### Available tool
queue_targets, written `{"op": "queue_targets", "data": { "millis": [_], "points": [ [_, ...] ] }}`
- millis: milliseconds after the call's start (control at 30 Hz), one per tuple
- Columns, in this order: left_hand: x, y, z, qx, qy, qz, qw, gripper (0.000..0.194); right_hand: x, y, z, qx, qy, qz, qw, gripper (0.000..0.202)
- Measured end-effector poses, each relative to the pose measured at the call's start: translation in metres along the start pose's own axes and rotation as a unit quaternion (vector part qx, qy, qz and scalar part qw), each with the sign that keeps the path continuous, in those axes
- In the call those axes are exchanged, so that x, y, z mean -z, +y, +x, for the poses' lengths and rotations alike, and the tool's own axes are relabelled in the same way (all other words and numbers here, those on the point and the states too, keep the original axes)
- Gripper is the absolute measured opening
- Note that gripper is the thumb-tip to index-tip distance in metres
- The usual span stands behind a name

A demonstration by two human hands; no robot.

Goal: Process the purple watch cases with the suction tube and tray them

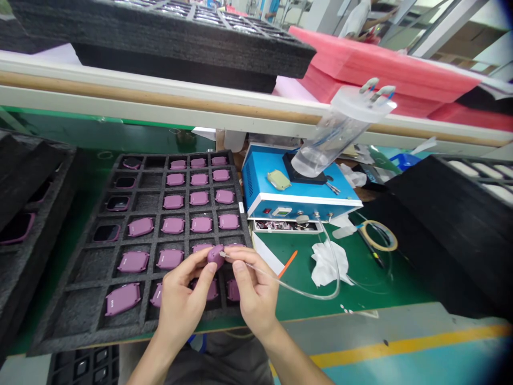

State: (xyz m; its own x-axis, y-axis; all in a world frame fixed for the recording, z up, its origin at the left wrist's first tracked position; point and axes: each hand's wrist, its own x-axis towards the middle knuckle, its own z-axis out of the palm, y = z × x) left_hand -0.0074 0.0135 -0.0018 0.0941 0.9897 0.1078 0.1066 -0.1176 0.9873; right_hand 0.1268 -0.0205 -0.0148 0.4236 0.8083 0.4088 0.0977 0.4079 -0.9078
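My left hand pinches a small purple watch case on edge above the near part of a black foam tray. Between the fingers of my right hand is the end of a clear thin tube, its tip at the side of the case. Whether the tip touches or enters the case I cannot make out. From there the tube loops back to a blue box-shaped machine. Purple cases lie in many of the tray's compartments, and dark-screened ones sit in its left column.
On the machine stand a clear cylinder and a pale green case. To its front right lie a crumpled white tissue, a tape roll and an orange stick. Black foam stacks flank the bench. Someone in white is far behind.
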Motion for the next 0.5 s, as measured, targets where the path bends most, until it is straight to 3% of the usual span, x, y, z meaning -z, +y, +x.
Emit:
{"op": "queue_targets", "data": {
  "millis": [167,300,400,500],
  "points": [
    [-0.001,-0.002,-0.005,-0.025,-0.007,0.034,0.999,0.025,0.001,0.001,0.0,0.0,0.004,-0.001,1.0,0.018],
    [0.013,0.007,0.002,-0.131,-0.008,0.202,0.971,0.028,0.005,0.004,-0.009,-0.015,0.013,0.019,1.0,0.019],
    [0.04,0.021,0.041,-0.203,-0.014,0.371,0.906,0.035,0.008,0.006,-0.016,-0.034,0.026,0.016,0.999,0.017],
    [0.076,0.029,0.104,-0.165,-0.024,0.515,0.841,0.036,0.009,0.005,-0.019,-0.05,0.03,0.019,0.998,0.015]
  ]
}}
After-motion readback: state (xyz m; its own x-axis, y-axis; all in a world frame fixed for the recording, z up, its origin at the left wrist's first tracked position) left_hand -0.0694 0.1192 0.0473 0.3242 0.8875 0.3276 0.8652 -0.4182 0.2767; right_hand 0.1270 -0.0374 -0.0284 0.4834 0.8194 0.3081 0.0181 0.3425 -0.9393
